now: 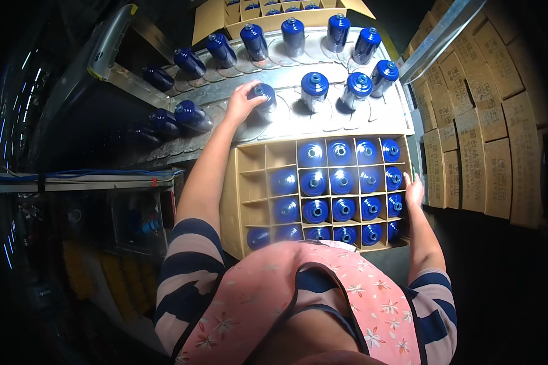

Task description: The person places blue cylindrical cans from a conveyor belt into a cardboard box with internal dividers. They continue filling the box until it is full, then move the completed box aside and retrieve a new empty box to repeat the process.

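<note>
My left hand (pixel 243 104) reaches over the conveyor, its thumb and fingers closed round the top of a blue glass bottle (pixel 265 104) that stands upright on the belt. In front of me is an open cardboard carton (pixel 230 201) with cardboard dividers. Blue bottles (pixel 341 180) sit neck up in most of its cells, while several cells at its left side hold none. At the carton's right edge, my right hand (pixel 414 191) grips the rim beside the bottles; part of its fingers is hidden.
More blue bottles (pixel 293 38) stand along the curving conveyor (pixel 225 84). Another divided carton (pixel 286 18) lies beyond it. Stacked closed cartons (pixel 469 121) rise at the right, beside a metal rail (pixel 444 40). A dark machine housing (pixel 112 42) stands at far left.
</note>
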Available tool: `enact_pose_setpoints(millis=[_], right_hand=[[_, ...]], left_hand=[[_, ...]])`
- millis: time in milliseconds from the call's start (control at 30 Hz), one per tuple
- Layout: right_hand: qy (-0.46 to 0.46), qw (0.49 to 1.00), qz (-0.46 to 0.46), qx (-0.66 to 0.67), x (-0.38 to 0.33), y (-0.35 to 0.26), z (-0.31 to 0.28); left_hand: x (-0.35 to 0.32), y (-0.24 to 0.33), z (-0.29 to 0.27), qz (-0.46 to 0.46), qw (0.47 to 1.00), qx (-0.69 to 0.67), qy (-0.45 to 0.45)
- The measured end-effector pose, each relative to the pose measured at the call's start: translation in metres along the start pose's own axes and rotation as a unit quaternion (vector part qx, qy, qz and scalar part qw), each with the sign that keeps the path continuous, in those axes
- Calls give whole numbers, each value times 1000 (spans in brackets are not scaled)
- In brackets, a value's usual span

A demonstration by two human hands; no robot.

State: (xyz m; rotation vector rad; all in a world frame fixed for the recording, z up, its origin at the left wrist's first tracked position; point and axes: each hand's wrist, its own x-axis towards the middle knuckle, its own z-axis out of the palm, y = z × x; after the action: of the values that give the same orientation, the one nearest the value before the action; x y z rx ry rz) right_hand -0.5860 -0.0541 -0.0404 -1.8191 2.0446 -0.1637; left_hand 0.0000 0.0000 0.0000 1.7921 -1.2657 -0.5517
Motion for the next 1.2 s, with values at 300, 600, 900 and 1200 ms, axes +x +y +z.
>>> enact_pose_setpoints(millis=[300,600,900,1200], right_hand=[[30,999,7,38,-1,3,2],[10,998,0,61,-1,4,-3],[0,999,-16,47,15,19,13],[-25,997,-25,74,18,19,6]], left_hand=[[22,32,61,-27,995,-95,24],[-121,86,61,-1,995,-38,-96],[-277,61,83,-5,974,228,19],[-244,73,88,-32,959,281,-35]])
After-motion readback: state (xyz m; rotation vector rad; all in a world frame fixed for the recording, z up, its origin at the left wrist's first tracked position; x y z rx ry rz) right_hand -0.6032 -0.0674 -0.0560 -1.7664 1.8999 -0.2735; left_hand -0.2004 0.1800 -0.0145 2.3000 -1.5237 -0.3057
